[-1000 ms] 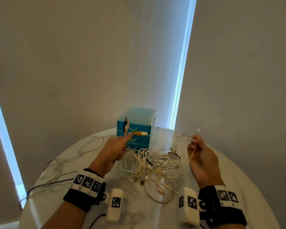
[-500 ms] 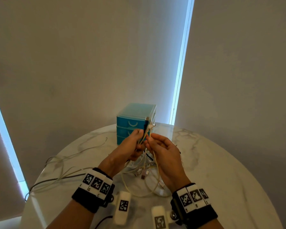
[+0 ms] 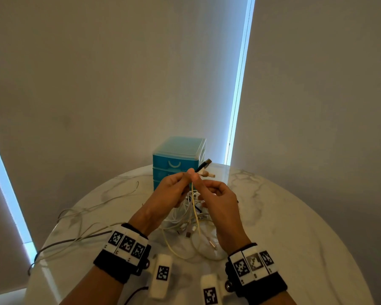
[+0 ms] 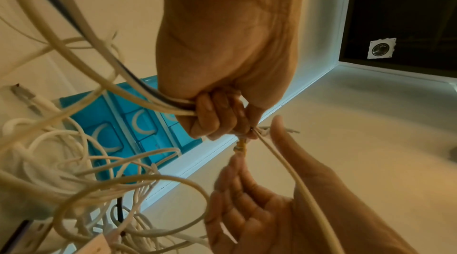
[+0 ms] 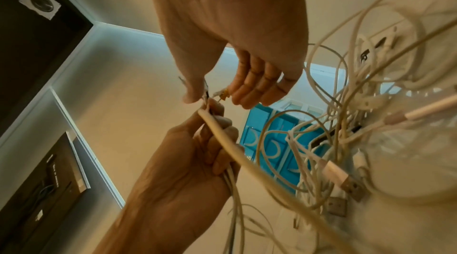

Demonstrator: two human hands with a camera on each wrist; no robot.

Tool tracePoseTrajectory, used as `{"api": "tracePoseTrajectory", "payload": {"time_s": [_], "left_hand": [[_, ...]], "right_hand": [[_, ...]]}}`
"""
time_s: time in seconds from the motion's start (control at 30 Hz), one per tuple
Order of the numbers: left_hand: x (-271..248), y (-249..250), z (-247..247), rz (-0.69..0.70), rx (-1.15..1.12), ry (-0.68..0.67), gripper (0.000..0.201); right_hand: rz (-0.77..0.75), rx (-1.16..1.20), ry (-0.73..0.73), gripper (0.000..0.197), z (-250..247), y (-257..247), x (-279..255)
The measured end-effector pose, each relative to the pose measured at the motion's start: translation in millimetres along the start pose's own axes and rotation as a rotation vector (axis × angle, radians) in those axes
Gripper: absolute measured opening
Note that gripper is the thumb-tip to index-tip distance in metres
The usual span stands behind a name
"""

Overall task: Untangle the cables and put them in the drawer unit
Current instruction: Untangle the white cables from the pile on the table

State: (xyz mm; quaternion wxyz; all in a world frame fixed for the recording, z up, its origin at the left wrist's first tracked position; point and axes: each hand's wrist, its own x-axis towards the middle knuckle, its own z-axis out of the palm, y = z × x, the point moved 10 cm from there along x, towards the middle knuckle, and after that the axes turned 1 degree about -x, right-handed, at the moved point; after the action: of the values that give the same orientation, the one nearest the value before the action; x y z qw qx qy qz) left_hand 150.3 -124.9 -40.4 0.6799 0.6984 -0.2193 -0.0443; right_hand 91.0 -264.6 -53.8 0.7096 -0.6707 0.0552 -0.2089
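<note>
Cream-coloured cable ends [image 3: 204, 170] are being gripped by the left hand [image 3: 169, 194]; the right hand [image 3: 218, 201] is pinching them alongside, above the tangled white cable pile [image 3: 185, 221], before the teal plastic drawer unit [image 3: 177, 155].

Cream cables [image 3: 195, 219], turquoise drawer unit [image 3: 178, 158], white grey-veined marble table [image 3: 295, 227].

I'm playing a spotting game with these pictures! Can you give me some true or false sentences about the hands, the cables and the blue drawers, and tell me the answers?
1. The left hand grips several cable ends at once. True.
2. All the drawers of the blue drawer unit are pulled open. False: those in view are closed.
3. The right hand rests flat on the table. False: it is raised, meeting the left hand at the cable ends.
4. A cable tangle lies on the table below the hands. True.
5. The drawer unit is red. False: it is blue.
</note>
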Motion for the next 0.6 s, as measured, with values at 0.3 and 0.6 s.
{"api": "tracePoseTrajectory", "payload": {"time_s": [0.3,0.6], "left_hand": [[-17,2,49,-0.096,0.122,-0.287,0.043],[-33,-18,45,-0.158,0.435,-0.569,0.043]], "right_hand": [[0.151,0.179,-0.147,0.064,19,19,4],[-0.006,0.717,-0.020,0.058,-41,-29,22]]}}
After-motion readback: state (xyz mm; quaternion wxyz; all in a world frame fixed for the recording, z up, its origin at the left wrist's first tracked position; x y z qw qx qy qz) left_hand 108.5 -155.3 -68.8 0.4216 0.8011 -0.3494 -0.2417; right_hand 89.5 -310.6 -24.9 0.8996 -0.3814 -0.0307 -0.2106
